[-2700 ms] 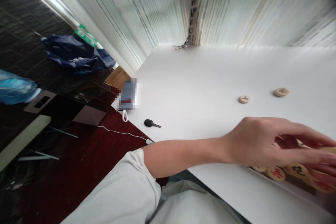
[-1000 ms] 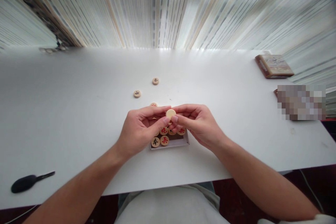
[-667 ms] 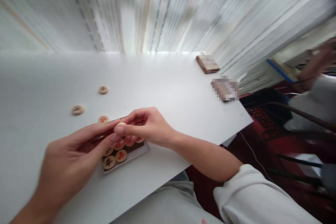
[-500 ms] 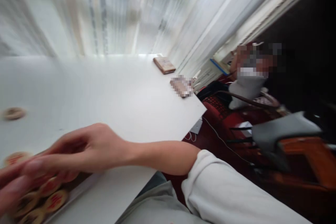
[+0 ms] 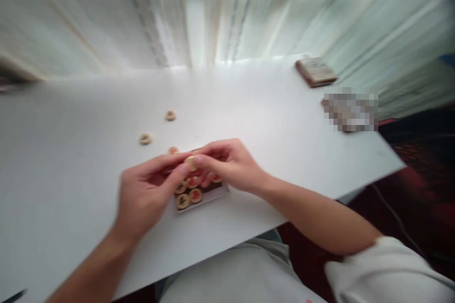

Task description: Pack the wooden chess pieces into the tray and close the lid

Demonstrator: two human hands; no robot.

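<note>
A round wooden game piece (image 5: 191, 162) sits pinched between the fingertips of both hands, raised just above the far edge of a shallow tray (image 5: 213, 195). The left hand (image 5: 145, 194) comes at the piece from the left, its thumb and forefinger closed on the piece's left side. The right hand (image 5: 227, 165) comes from the right, its thumb and forefinger closed on the opposite side, so the tips of the 2 hands almost meet around the piece. The frame is blurred, so any marking on the held piece cannot be read.

The tray lies directly under the hands on the white table (image 5: 266, 118), near its front edge. In it lie more round pieces; those at the tray's near left corner (image 5: 188, 197) show red marks and touch one another, while the rest are partly hidden by the fingers.

Beyond the tray, on the bare table, lie 3 loose pieces: 1 with a red mark just past the tray's far left corner (image 5: 173, 150), close to the left hand's fingertips; 1 farther left of the tray (image 5: 145, 139); and 1 farther back still (image 5: 170, 115). These 3 lie apart from each other.

Far to the right of the tray, near the table's back right corner, lies a small brown box (image 5: 315, 72). Behind the table hangs a pale curtain (image 5: 106, 14).
</note>
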